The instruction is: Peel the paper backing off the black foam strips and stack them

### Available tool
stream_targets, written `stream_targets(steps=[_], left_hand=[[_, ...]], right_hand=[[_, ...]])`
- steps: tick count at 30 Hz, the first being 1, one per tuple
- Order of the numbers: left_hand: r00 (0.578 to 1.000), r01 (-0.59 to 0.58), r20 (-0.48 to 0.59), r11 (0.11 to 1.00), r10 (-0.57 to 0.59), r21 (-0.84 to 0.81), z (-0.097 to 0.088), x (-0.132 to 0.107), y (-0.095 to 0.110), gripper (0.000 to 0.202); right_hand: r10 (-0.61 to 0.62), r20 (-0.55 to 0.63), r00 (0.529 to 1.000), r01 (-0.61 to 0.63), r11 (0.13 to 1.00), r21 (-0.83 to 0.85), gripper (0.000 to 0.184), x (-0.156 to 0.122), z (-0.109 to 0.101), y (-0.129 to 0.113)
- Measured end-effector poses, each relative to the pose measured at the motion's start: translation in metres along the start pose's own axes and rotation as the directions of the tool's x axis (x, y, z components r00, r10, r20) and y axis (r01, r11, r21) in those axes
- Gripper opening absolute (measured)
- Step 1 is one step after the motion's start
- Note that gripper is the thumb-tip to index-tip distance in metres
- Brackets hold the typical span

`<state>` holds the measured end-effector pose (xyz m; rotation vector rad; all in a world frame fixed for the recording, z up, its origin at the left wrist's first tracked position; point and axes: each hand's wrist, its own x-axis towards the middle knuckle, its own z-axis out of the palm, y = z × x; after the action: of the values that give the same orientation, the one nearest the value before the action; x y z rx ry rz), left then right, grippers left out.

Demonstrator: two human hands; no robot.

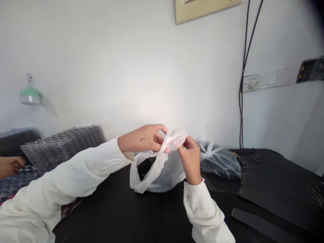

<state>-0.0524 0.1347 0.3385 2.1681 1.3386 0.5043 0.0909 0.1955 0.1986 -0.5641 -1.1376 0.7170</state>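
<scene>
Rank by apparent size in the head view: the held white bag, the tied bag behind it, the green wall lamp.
Largest: white bag.
Then tied bag, which sits farther back.
Smallest: green wall lamp, farthest away.

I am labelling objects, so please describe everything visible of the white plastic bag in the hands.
The white plastic bag is thin, translucent and crumpled, with dark contents showing through. It sits on the black table; its top is held up and pinched between the left hand and right hand, one loop hanging.
</scene>
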Motion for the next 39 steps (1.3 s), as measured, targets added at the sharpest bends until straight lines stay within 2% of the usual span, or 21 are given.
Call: stream_targets(steps=[2, 4, 5, 7, 10, 13, 15, 16, 18, 20, 21, 23, 25, 27, 29, 30, 32, 33, 34, 36, 39], left_hand=[[0.998, 0.005, 0.055, 1.000, -0.006, 0.027, -0.001, -0.002, 0.001, 0.048], [0.996, 0.020, 0.090, 0.999, -0.017, -0.030, -0.003, -0.001, -0.003, 0.045], [0.997, 0.021, 0.076, 0.996, -0.014, -0.092, -0.005, 0.001, -0.006, 0.044], [1.000, -0.014, -0.021, 0.974, 0.010, -0.225, -0.011, 0.006, -0.015, 0.046], [0.988, -0.052, -0.156, 0.963, 0.010, -0.264, -0.016, 0.012, -0.024, 0.057], [0.994, 0.003, -0.108, 0.991, -0.018, -0.136, -0.005, 0.011, -0.020, 0.066], [0.998, 0.000, -0.063, 1.000, 0.000, 0.003, 0.008, 0.006, -0.009, 0.064], [0.997, -0.017, -0.068, 0.996, 0.023, 0.091, 0.014, 0.003, -0.003, 0.060], [0.986, -0.062, -0.130, 0.952, 0.105, 0.299, 0.019, -0.001, 0.007, 0.054], [0.957, -0.052, -0.226, 0.872, 0.184, 0.487, 0.010, -0.001, 0.010, 0.056], [0.940, -0.004, -0.282, 0.835, 0.190, 0.550, 0.001, 0.002, 0.007, 0.058], [0.908, 0.159, -0.401, 0.783, 0.123, 0.601, -0.021, 0.014, -0.006, 0.059], [0.860, 0.293, -0.507, 0.764, 0.051, 0.575, -0.041, 0.031, -0.029, 0.054], [0.828, 0.391, -0.560, 0.754, -0.037, 0.528, -0.052, 0.048, -0.057, 0.049], [0.810, 0.443, -0.577, 0.752, -0.102, 0.489, -0.051, 0.063, -0.084, 0.038], [0.810, 0.451, -0.574, 0.754, -0.122, 0.477, -0.048, 0.069, -0.096, 0.034], [0.810, 0.451, -0.571, 0.763, -0.132, 0.463, -0.039, 0.079, -0.116, 0.034], [0.807, 0.451, -0.576, 0.766, -0.131, 0.458, -0.036, 0.082, -0.123, 0.034], [0.801, 0.455, -0.584, 0.768, -0.132, 0.451, -0.034, 0.086, -0.129, 0.035], [0.780, 0.481, -0.609, 0.763, -0.146, 0.432, -0.034, 0.091, -0.140, 0.035], [0.748, 0.534, -0.635, 0.742, -0.192, 0.404, -0.037, 0.098, -0.154, 0.036]], right_hand=[[0.066, -0.007, 0.998, -0.064, 0.986, 0.154, 0.022, 0.001, 0.000, -0.003], [0.133, 0.010, 0.991, -0.129, 0.938, 0.321, 0.027, 0.001, 0.000, -0.008], [0.173, 0.040, 0.984, -0.174, 0.899, 0.402, 0.033, 0.000, 0.000, -0.012], [0.211, 0.108, 0.971, -0.237, 0.845, 0.479, 0.042, -0.001, 0.000, -0.017], [0.104, 0.128, 0.986, -0.139, 0.941, 0.307, 0.055, -0.004, -0.001, -0.018], [-0.027, 0.195, 0.980, 0.013, 0.997, 0.070, 0.088, -0.008, 0.003, -0.015], [-0.076, 0.269, 0.960, 0.069, 0.997, 0.035, 0.100, -0.012, 0.007, -0.012], [-0.100, 0.285, 0.953, 0.089, 0.995, 0.052, 0.098, -0.013, 0.009, -0.010], [-0.133, 0.240, 0.962, 0.122, 0.991, 0.061, 0.080, -0.014, 0.011, -0.007], [-0.129, 0.166, 0.978, 0.131, 0.991, 0.004, 0.054, -0.011, 0.009, -0.004], [-0.117, 0.149, 0.982, 0.123, 0.992, -0.032, 0.044, -0.008, 0.007, -0.003], [-0.081, 0.137, 0.987, 0.092, 0.993, -0.076, 0.032, -0.002, 0.003, 0.001], [-0.055, 0.118, 0.991, 0.066, 0.994, -0.087, 0.029, 0.003, 0.000, 0.006], [-0.046, 0.108, 0.993, 0.062, 0.987, -0.149, 0.031, 0.004, -0.001, 0.011], [-0.012, 0.197, 0.980, 0.079, 0.937, -0.339, 0.033, 0.004, -0.001, 0.018], [0.024, 0.251, 0.968, 0.097, 0.884, -0.457, 0.033, 0.004, -0.001, 0.022], [0.095, 0.340, 0.936, 0.151, 0.761, -0.630, 0.024, 0.005, -0.003, 0.026], [0.111, 0.377, 0.920, 0.184, 0.726, -0.663, 0.018, 0.007, -0.005, 0.026], [0.109, 0.416, 0.903, 0.218, 0.718, -0.661, 0.017, 0.009, -0.007, 0.024], [0.070, 0.524, 0.849, 0.297, 0.758, -0.581, 0.025, 0.012, -0.010, 0.018], [-0.063, 0.682, 0.729, 0.372, 0.872, -0.317, 0.039, 0.011, -0.008, 0.010]])
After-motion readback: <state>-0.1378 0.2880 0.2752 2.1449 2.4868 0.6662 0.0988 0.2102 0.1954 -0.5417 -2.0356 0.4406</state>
